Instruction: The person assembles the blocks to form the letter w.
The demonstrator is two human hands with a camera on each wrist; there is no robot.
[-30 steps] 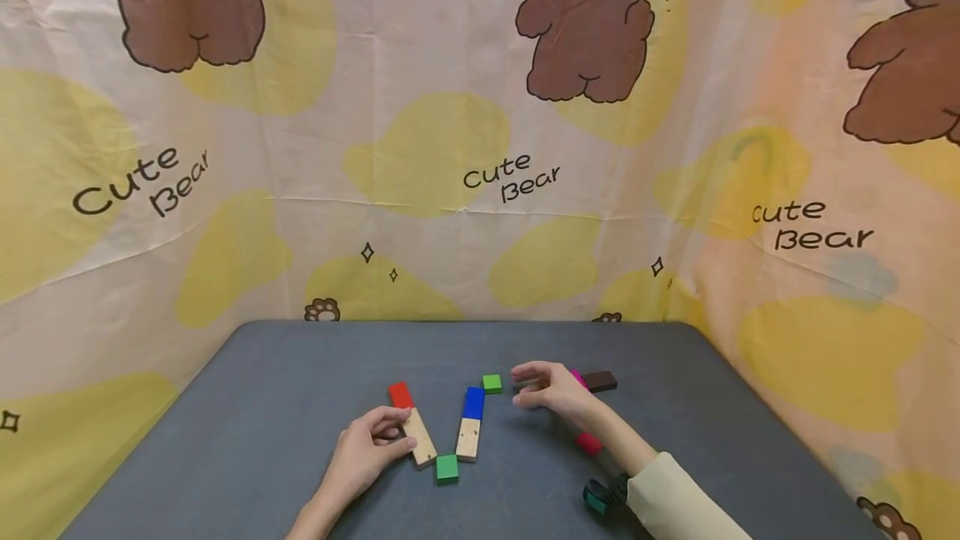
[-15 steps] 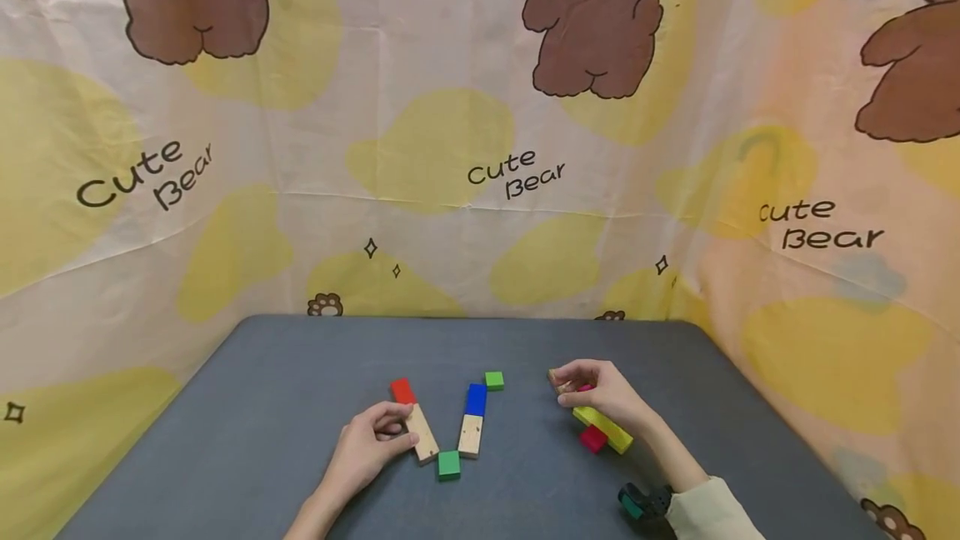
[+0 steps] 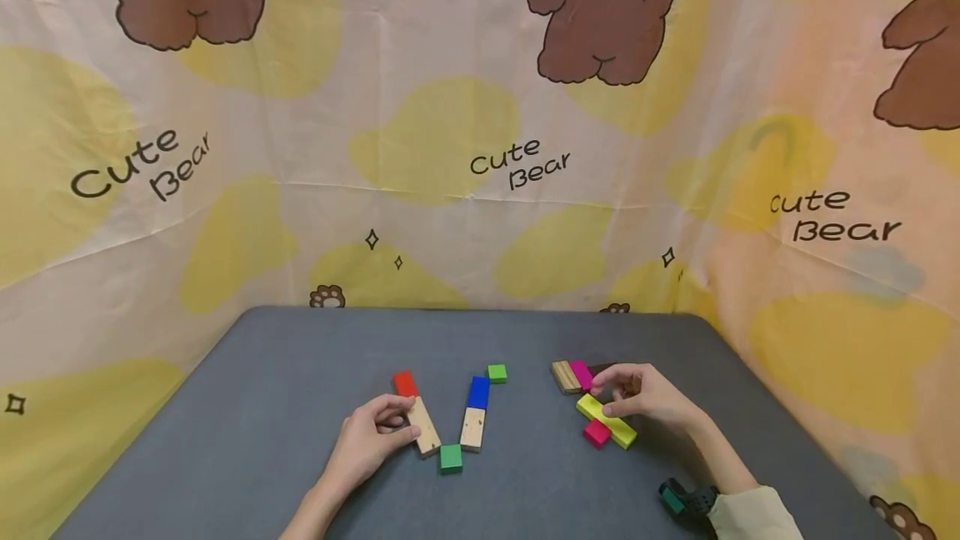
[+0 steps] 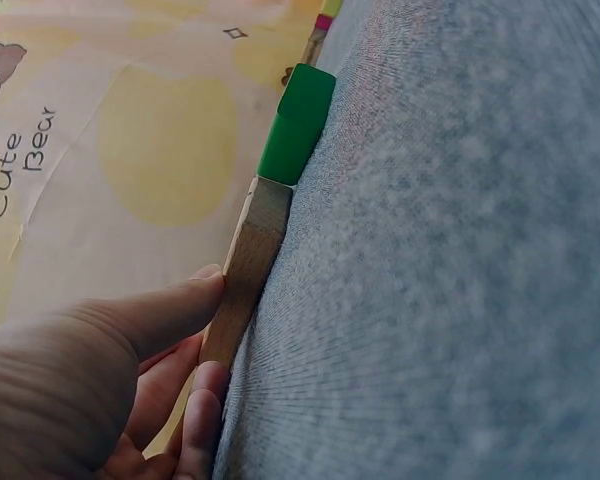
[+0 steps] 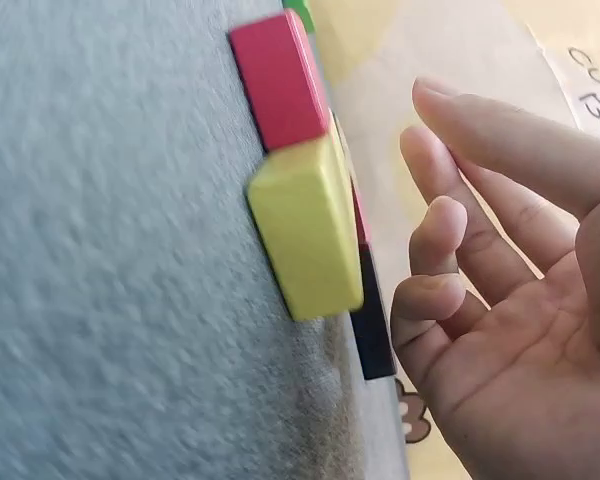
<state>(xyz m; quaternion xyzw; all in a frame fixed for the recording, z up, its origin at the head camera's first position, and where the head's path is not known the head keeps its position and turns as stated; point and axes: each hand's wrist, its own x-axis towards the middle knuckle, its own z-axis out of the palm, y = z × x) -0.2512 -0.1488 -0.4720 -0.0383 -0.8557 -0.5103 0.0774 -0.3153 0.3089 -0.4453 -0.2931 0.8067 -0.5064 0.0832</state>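
Observation:
My left hand lies on the grey table and pinches the wooden end of a red-and-wood plank. The left wrist view shows thumb and fingers on that plank, with a green cube at its far end. My right hand hovers with loosely bent fingers over a yellow block and holds nothing. In the right wrist view the right hand is apart from the yellow block, the red cube and a dark block.
A blue-and-wood plank meets the first plank at a green cube. A smaller green cube lies at its far end. A wood-and-magenta block lies left of my right hand. A bear-print cloth walls the table.
My right hand has moved right, from near the small green cube to the yellow block, and let go of the wood-and-magenta block. My left hand has kept its hold.

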